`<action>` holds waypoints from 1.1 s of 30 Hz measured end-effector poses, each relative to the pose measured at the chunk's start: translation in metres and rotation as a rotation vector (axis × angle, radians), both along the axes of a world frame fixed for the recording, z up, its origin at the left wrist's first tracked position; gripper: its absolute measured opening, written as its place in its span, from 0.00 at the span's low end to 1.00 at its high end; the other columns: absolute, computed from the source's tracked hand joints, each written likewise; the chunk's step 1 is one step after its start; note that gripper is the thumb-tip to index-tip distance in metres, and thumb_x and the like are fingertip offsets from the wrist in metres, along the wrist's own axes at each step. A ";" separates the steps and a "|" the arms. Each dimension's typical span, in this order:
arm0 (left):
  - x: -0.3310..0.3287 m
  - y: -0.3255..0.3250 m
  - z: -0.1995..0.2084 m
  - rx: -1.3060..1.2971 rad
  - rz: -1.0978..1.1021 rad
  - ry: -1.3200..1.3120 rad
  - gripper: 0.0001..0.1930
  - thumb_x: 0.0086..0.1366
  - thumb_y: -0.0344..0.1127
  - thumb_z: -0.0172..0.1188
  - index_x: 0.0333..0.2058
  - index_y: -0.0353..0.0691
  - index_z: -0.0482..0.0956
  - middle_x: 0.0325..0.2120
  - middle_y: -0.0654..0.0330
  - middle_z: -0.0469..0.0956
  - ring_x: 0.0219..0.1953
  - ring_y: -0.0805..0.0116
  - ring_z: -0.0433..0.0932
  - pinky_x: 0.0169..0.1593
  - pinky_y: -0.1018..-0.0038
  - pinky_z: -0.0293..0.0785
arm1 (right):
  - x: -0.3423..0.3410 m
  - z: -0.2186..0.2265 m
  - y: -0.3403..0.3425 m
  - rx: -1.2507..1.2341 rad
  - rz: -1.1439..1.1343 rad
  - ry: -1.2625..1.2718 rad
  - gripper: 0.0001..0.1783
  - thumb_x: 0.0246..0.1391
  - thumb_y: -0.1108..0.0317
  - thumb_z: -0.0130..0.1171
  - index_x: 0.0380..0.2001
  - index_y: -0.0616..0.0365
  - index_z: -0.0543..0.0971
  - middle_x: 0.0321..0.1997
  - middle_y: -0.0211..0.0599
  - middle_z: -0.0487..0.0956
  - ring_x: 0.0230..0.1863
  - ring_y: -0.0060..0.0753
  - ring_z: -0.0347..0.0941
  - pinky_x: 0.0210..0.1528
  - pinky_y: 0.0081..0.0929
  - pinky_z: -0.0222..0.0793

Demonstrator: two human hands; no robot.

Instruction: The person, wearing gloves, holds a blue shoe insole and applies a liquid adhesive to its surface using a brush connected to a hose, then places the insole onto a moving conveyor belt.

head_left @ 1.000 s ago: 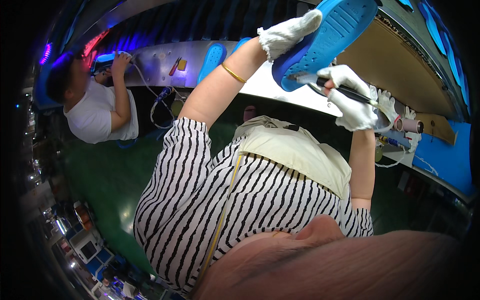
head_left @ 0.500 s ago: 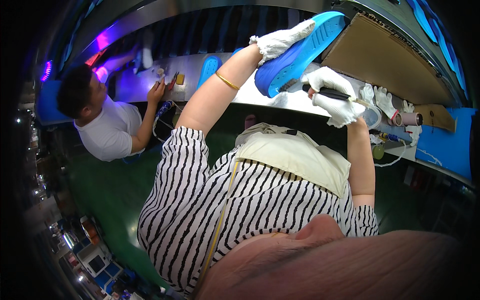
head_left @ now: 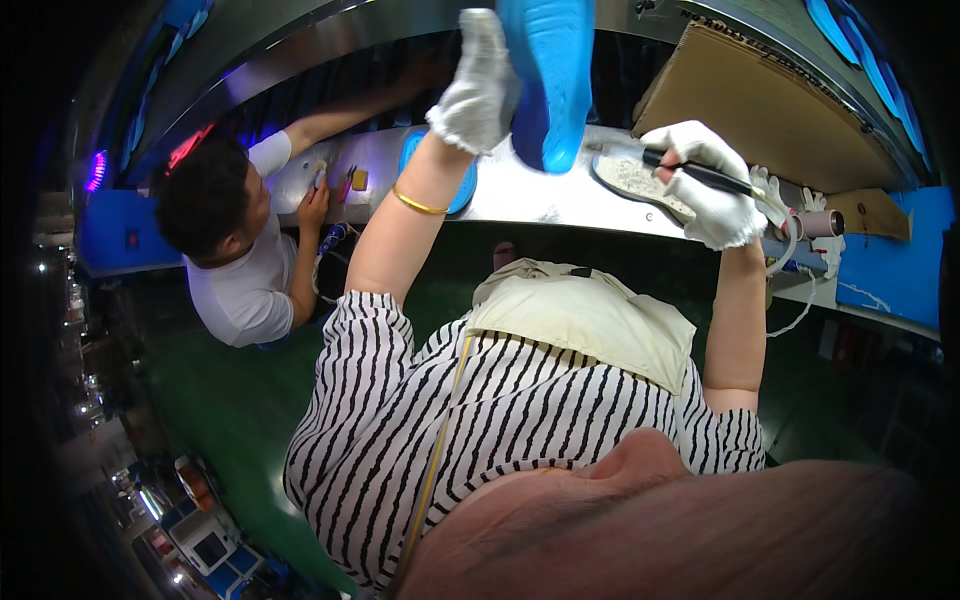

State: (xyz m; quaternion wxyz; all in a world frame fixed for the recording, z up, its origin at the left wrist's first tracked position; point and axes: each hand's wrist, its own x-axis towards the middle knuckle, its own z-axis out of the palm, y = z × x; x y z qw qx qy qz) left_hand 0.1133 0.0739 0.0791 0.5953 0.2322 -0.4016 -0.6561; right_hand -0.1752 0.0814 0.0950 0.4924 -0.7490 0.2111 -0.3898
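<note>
My left hand [head_left: 478, 85], in a white knit glove, grips a blue shoe sole [head_left: 560, 75] by its left side. The sole is raised upright above the bench, light blue on one face and darker blue along its side. My right hand [head_left: 712, 190], gloved too, is closed around a slim black-handled tool [head_left: 705, 175] whose tip points left; its exact kind is unclear. Beneath that hand a pale, speckled, sole-shaped piece [head_left: 640, 182] lies on the bench. A second blue sole [head_left: 466, 190] lies partly behind my left forearm.
The metal bench [head_left: 540, 205] runs across the front. A cardboard box [head_left: 770, 110] leans at the back right, near a spool [head_left: 822, 224] and spare gloves. To the left a co-worker in a white shirt [head_left: 240, 285] reaches over the bench, beside a yellow block [head_left: 360, 179].
My left hand has swung the sole left and up, away from the right hand. The right hand moved slightly right with the tool, and the speckled piece came into view. The co-worker's arm now reaches farther right.
</note>
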 end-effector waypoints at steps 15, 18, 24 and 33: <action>-0.064 0.050 -0.074 0.349 -0.294 0.455 0.32 0.68 0.54 0.57 0.63 0.40 0.66 0.55 0.51 0.74 0.53 0.57 0.77 0.60 0.60 0.74 | 0.031 -0.037 0.002 0.064 -0.493 -0.213 0.13 0.53 0.76 0.65 0.42 0.61 0.77 0.39 0.35 0.81 0.41 0.23 0.79 0.47 0.24 0.76; -0.086 0.052 -0.063 0.433 -0.116 0.278 0.38 0.66 0.64 0.52 0.64 0.43 0.63 0.56 0.54 0.73 0.55 0.59 0.76 0.60 0.61 0.74 | 0.035 -0.033 0.010 0.006 -0.448 -0.150 0.13 0.51 0.80 0.64 0.41 0.61 0.77 0.37 0.34 0.80 0.37 0.22 0.79 0.44 0.23 0.76; -0.086 0.041 -0.055 0.372 -0.150 0.340 0.50 0.60 0.76 0.45 0.68 0.41 0.54 0.62 0.49 0.65 0.61 0.52 0.69 0.64 0.55 0.69 | 0.032 -0.026 0.025 0.013 -0.292 -0.235 0.15 0.51 0.82 0.61 0.43 0.63 0.75 0.38 0.35 0.79 0.39 0.23 0.80 0.43 0.25 0.78; -0.077 0.017 -0.074 0.301 -0.115 0.484 0.49 0.61 0.77 0.40 0.67 0.41 0.56 0.60 0.44 0.68 0.58 0.45 0.71 0.62 0.48 0.69 | 0.039 -0.033 0.034 -0.101 -0.262 -0.059 0.15 0.44 0.79 0.65 0.39 0.61 0.78 0.36 0.36 0.78 0.34 0.29 0.77 0.40 0.25 0.75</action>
